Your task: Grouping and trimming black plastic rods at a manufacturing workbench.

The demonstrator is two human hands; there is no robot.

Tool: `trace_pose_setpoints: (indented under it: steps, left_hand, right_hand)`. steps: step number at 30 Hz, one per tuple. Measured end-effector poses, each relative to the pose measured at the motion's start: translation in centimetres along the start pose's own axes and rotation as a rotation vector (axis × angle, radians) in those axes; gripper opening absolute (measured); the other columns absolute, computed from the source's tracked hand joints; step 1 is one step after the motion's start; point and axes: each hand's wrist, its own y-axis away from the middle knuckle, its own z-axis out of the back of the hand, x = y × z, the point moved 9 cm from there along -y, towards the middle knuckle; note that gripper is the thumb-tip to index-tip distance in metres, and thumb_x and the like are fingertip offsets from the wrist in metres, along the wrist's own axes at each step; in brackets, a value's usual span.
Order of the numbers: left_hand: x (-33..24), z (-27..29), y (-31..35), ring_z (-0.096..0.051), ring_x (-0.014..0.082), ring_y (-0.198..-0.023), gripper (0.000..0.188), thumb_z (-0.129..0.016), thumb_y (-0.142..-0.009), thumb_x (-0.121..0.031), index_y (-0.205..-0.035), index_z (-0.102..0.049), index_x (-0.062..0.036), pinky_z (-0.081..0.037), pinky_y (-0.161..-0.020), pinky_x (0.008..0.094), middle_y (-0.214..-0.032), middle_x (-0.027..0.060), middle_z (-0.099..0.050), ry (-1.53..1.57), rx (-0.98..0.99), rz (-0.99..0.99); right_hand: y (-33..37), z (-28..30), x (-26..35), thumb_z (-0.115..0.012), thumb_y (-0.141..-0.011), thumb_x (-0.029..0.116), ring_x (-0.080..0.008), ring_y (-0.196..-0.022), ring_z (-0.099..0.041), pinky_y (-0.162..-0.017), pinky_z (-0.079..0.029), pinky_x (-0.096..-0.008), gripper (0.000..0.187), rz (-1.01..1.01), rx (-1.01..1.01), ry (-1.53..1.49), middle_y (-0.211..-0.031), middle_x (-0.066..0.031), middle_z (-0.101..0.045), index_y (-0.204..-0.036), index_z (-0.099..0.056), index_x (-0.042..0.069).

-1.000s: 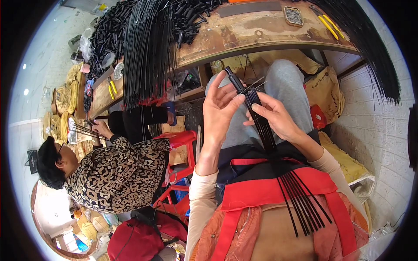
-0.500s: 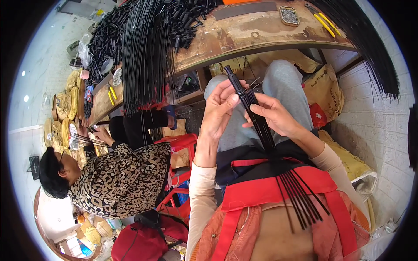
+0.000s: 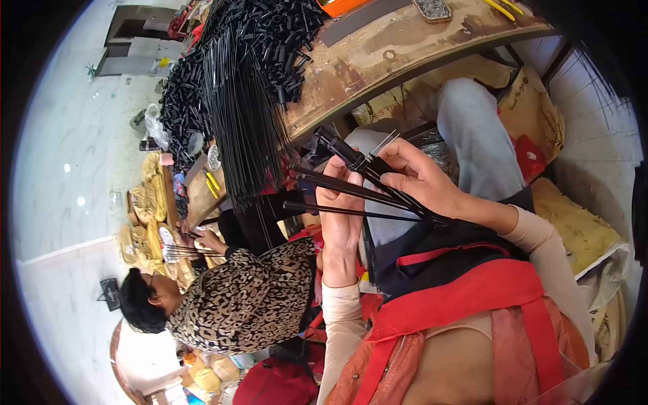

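Note:
An umbrella frame, a black tubular hub (image 3: 345, 154) with thin black ribs (image 3: 378, 196), is held above my lap. My left hand (image 3: 339, 202) is closed round the hub end, its thumb beside the collar. Against the ribs just below the collar, my right hand (image 3: 422, 181) pinches with thumb and fingers. Several ribs fold back from a joint near my waist and spread leftward across my left hand. Thin wire ends (image 3: 386, 140) stick up beside my right fingers.
The wooden workbench (image 3: 358, 74) ahead bears a heap of black plastic parts (image 3: 283, 40), a hanging bundle of black rods (image 3: 246, 128), a tray of small metal pieces (image 3: 432, 9) and yellow-handled pliers (image 3: 499, 8). A co-worker (image 3: 250, 290) sits at left; sacks (image 3: 574, 229) lie at right.
The loose ribs that pointed down over my waist now fan out to the left. My right hand has moved up nearer the collar, and the hub leans further left. The whole view has shifted.

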Motion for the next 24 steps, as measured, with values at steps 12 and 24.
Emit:
trace_pose_setpoints:
  steps: [12, 24]
  left_hand:
    - [-0.3, 0.2, -1.1, -0.058, 0.0149, -0.097, 0.035, -0.056, -0.092, -0.002, -0.126, -0.049, -0.0005, -0.049, -0.083, 0.0276, -0.111, 0.0053, -0.057, 0.113, -0.036, 0.129]
    - [0.2, 1.1, -2.6, -0.059, 0.019, -0.105, 0.041, -0.066, -0.088, -0.018, -0.122, -0.052, 0.001, -0.05, -0.091, 0.0307, -0.116, 0.0077, -0.056, 0.064, 0.112, 0.171]
  right_hand:
    - [-2.0, -0.2, -0.4, -0.056, -0.094, 0.004, -0.0058, -0.089, -0.055, -0.08, -0.045, -0.0231, 0.011, -0.034, 0.143, -0.11, -0.097, -0.001, -0.059, -0.104, -0.052, 0.002]
    - [-2.2, 0.3, -1.6, -0.06, -0.091, 0.001, -0.0064, -0.088, -0.057, -0.08, -0.046, -0.0216, 0.007, -0.175, 0.148, -0.314, -0.095, -0.0009, -0.061, -0.098, -0.058, 0.002]
